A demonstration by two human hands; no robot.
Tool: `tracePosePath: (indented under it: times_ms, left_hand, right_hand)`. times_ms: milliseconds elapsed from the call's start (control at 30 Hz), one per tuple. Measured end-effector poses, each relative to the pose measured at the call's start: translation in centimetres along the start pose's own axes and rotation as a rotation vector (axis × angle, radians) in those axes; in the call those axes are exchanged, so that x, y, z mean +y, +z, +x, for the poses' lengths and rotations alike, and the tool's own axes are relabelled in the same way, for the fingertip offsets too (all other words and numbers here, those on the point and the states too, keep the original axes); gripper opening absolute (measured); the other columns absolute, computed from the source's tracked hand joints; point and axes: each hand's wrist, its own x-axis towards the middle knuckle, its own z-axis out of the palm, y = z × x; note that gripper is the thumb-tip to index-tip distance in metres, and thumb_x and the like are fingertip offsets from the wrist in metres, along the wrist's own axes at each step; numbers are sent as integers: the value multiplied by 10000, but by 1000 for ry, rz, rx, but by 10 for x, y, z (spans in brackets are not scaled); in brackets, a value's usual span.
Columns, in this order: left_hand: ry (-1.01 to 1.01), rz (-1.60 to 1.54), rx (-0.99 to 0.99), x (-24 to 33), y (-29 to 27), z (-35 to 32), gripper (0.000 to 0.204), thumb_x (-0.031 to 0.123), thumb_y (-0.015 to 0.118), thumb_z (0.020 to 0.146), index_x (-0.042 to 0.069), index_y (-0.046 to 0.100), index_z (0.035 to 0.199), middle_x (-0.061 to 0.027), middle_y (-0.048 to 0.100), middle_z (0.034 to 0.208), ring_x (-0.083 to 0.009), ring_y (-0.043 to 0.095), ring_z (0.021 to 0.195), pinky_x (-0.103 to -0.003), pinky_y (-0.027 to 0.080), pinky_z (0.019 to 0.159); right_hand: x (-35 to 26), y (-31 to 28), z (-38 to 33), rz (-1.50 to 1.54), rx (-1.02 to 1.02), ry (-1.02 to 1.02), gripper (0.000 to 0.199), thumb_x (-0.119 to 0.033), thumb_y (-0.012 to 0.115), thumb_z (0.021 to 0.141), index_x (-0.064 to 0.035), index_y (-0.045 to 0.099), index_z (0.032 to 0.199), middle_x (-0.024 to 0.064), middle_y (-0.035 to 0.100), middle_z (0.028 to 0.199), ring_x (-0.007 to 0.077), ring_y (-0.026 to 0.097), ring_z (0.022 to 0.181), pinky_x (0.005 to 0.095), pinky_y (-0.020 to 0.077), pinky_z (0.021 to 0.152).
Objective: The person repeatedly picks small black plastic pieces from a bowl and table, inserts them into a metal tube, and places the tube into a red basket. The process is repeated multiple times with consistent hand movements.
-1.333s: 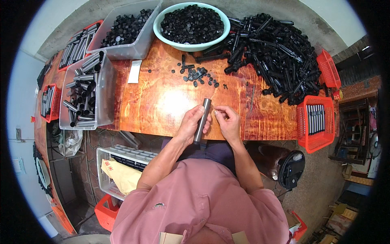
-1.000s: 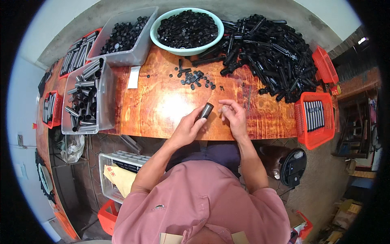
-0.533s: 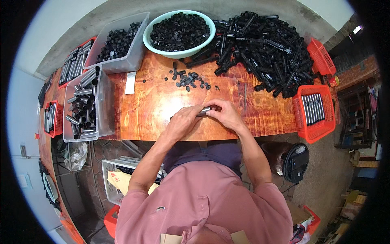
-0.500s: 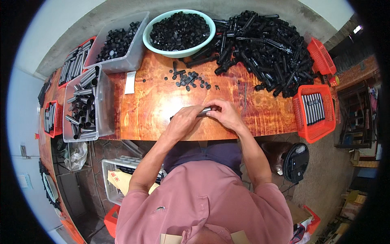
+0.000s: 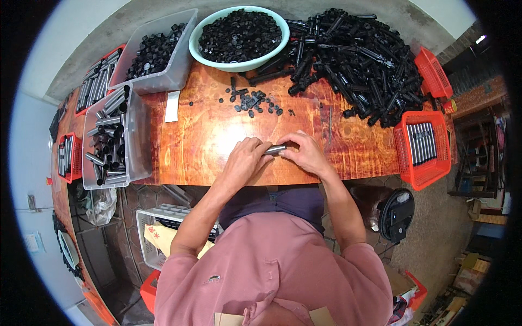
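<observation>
Over the near part of the table, a short silvery metal tube [image 5: 274, 149] lies crosswise between my two hands. My left hand [image 5: 244, 162] is wrapped round its left part and hides that end. The fingers of my right hand [image 5: 305, 154] close on the right end, where a dark bit shows; whether that is a separate piece is hidden. Beyond the hands, small black caps [image 5: 255, 102] lie scattered on the wooden table [image 5: 206, 141].
A clear bin of metal tubes [image 5: 142, 157] stands left, a bin of black caps [image 5: 185, 46] behind it. At the back are a pale green basin [image 5: 239, 67] and a heap of black tubular parts [image 5: 359, 60]. A red basket [image 5: 402, 155] holding tubes sits right.
The left end of the tube, dark and showing past my left hand before, is now covered by that hand. Both hands stay at nearly the same place.
</observation>
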Motion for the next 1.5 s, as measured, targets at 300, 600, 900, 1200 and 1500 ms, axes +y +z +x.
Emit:
tracePosePath:
  times_ms: [300,600,900,1200,1500]
  left_hand:
    - [91,17,-11,-3,-7,6,282,222,766,823,74,697,1052,-102,529,826,-293,558,784,-418,478,698]
    - [72,-14,0,-6,1,6,273,175,772,809,64,692,1044,-102,541,829,-295,563,787,-403,480,700]
    - [111,-34,-12,-10,6,5,254,174,775,815,22,658,981,-94,562,898,-269,573,814,-374,473,754]
    - [129,24,-61,-12,4,6,288,214,756,843,34,648,1040,-82,559,911,-252,568,834,-372,452,758]
    - [149,334,-130,-1,0,15,491,399,670,910,-24,621,1156,-161,594,1169,-304,560,1056,-425,439,888]
  right_hand:
    - [-9,47,59,-358,272,68,228,-207,644,904,16,679,939,178,696,891,368,673,862,468,525,765]
    - [2,58,58,-438,414,-32,160,-175,626,918,-16,623,899,165,664,858,351,657,837,468,496,753]
    - [-1,58,56,-451,379,-9,136,-156,600,937,-37,588,873,145,615,815,343,616,802,448,417,742]
    - [-3,56,54,-428,392,24,153,-180,571,957,-33,610,941,158,639,890,357,615,842,462,419,757]
    - [1,57,56,-454,426,35,193,-191,568,963,-12,620,1011,170,665,926,351,643,916,473,447,787]
